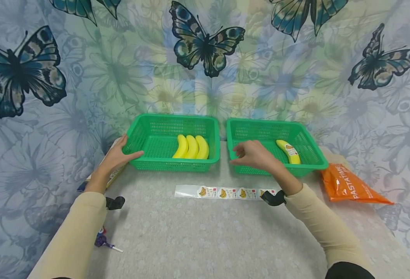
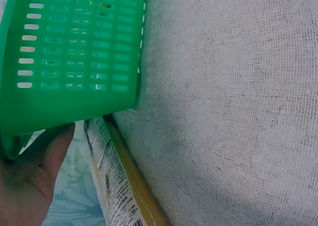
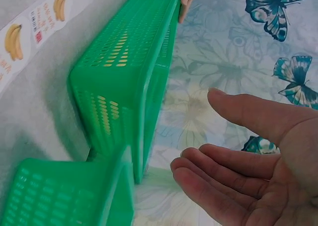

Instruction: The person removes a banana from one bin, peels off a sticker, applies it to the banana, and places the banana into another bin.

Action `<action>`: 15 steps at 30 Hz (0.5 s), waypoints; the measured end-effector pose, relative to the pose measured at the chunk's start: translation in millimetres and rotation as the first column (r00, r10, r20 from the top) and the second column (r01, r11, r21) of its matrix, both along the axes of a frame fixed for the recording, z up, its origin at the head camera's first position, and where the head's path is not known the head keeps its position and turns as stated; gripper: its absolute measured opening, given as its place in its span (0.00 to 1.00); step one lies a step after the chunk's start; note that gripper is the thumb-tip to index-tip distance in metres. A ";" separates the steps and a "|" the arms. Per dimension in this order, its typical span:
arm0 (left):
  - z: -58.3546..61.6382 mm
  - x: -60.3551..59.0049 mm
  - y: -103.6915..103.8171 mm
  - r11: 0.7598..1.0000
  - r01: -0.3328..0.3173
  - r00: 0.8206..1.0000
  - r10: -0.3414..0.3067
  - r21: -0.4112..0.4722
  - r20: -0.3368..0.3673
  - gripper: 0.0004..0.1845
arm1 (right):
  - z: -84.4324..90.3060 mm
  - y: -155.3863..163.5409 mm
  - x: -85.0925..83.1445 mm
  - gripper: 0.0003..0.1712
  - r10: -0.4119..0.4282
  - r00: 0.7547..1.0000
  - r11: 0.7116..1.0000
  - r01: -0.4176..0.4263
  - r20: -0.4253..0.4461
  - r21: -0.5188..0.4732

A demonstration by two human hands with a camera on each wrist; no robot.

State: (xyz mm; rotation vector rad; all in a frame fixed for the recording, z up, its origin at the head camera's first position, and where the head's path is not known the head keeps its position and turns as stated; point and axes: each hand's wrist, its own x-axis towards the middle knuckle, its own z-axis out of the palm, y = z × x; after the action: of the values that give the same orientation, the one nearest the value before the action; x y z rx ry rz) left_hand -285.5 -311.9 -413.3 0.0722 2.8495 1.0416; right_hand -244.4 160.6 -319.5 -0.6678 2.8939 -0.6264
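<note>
My left hand (image 1: 116,155) is at the left end of a green plastic basket (image 1: 171,166), fingers and thumb extended against its rim. Three yellow bananas (image 1: 192,147) lie side by side in the right part of that basket. Over the left end of a second green basket (image 1: 316,155) hovers my right hand (image 1: 255,155), holding nothing; the right wrist view shows its fingers (image 3: 223,191) loosely extended, thumb apart. One banana (image 1: 288,152) with a white label lies inside this second basket. In front of the baskets is a strip of banana-picture stickers (image 1: 226,193), its left end bare.
An orange packet (image 1: 353,186) lies right of the second basket. A printed pack (image 2: 121,176) lies beside the left basket's end. A purple-wrapped lollipop (image 1: 102,241) is near my left sleeve. Behind the baskets hangs a butterfly-print cloth (image 1: 205,93).
</note>
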 end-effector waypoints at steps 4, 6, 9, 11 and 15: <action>0.2 -1.4 -1.6 1.000 -0.004 1.000 0.004 -0.003 0.001 0.60 | 6.1 -12.6 -4.4 0.28 0.012 1.000 1.000 -0.012 -0.006 -0.002; -0.2 -1.8 -2.8 1.000 -0.004 1.000 0.004 -0.003 0.001 0.60 | 9.4 -19.5 -8.0 0.28 0.025 1.000 1.000 -0.025 -0.010 -0.005; -0.8 -1.6 -3.9 1.000 -0.004 1.000 0.004 0.005 0.000 0.60 | 14.8 -30.5 -14.6 0.28 0.050 0.999 0.999 -0.050 -0.012 -0.006; -1.3 -1.5 -3.8 1.000 -0.006 1.000 0.006 0.010 -0.001 0.59 | 18.3 -38.3 -19.5 0.28 0.062 0.998 0.998 -0.062 -0.012 -0.004; -3.3 -3.0 -0.7 1.000 -0.012 1.000 0.012 0.019 -0.002 0.59 | 21.9 -53.5 -30.8 0.28 0.090 0.996 0.996 -0.090 -0.020 0.004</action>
State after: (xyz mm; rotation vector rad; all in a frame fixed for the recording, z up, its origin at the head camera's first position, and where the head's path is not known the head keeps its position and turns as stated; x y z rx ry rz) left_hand -288.5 -312.6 -416.7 0.0579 2.8460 1.0714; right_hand -275.2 107.0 -297.6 -0.8032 2.8633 -0.6078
